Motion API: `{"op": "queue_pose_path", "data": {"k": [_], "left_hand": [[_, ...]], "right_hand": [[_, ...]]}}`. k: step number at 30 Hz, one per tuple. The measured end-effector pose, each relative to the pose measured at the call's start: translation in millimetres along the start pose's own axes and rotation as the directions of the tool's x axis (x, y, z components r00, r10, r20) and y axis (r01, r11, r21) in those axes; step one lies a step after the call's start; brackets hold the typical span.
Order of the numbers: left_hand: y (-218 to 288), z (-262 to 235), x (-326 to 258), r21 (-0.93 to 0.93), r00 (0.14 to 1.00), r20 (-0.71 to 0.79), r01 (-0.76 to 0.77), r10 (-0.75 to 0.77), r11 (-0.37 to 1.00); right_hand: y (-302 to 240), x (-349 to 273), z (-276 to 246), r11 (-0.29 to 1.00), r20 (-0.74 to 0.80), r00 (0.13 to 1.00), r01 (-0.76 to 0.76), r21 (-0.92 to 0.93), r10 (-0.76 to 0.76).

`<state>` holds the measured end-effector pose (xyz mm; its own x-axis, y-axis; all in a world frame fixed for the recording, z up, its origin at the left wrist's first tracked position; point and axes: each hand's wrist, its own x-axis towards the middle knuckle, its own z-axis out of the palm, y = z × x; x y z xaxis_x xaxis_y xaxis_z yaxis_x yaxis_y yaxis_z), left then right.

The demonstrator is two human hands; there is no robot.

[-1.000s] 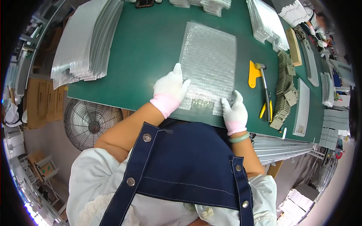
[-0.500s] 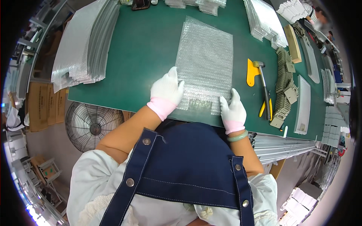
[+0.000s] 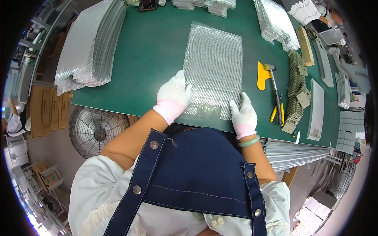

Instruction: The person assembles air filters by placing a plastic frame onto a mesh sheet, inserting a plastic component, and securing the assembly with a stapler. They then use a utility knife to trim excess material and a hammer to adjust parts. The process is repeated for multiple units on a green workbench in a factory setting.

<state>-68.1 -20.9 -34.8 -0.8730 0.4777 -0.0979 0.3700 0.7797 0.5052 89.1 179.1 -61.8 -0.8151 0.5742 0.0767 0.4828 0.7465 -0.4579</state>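
Observation:
A clear bubble-wrap sheet (image 3: 214, 59) lies on the green tabletop (image 3: 147, 51) in front of me, a notch in its near edge. My left hand (image 3: 173, 94), in a white glove with a pink cuff, holds its left edge near the front. On the opposite edge is my right hand (image 3: 242, 114), gloved the same way. Both thumbs rest over the sheet and the fingers run along its sides; their undersides are hidden. To the right lie a yellow scraper (image 3: 262, 76), a hammer (image 3: 274, 84) and yellow-handled pliers (image 3: 274, 114).
Bubble-wrap stacks stand at the left (image 3: 84, 47), far middle (image 3: 216, 6) and far right (image 3: 275, 23). A row of beige clips (image 3: 295, 86), a wooden block (image 3: 305, 45) and a white panel (image 3: 316, 110) lie at the right. A floor fan (image 3: 99, 133) stands left below the table.
The sheet's far edge has come slightly lower and nearer to me. Both hands have stayed at its sides. Something grey has moved in the far right background.

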Motion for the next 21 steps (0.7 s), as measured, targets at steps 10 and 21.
{"op": "queue_pose_path", "data": {"k": [10,21], "left_hand": [[-4.2,2.7,12.8,0.490,0.850,-0.057,-0.434,0.524,0.756],[28.4,-49.3,53.7,0.413,0.837,0.438,-0.512,0.329,0.753]], "right_hand": [[-26.0,10.2,-23.6,0.879,0.073,0.951,0.307,-0.365,-0.301],[-16.3,173.1,-90.3,0.944,0.416,0.848,0.275,0.183,-0.328]]}}
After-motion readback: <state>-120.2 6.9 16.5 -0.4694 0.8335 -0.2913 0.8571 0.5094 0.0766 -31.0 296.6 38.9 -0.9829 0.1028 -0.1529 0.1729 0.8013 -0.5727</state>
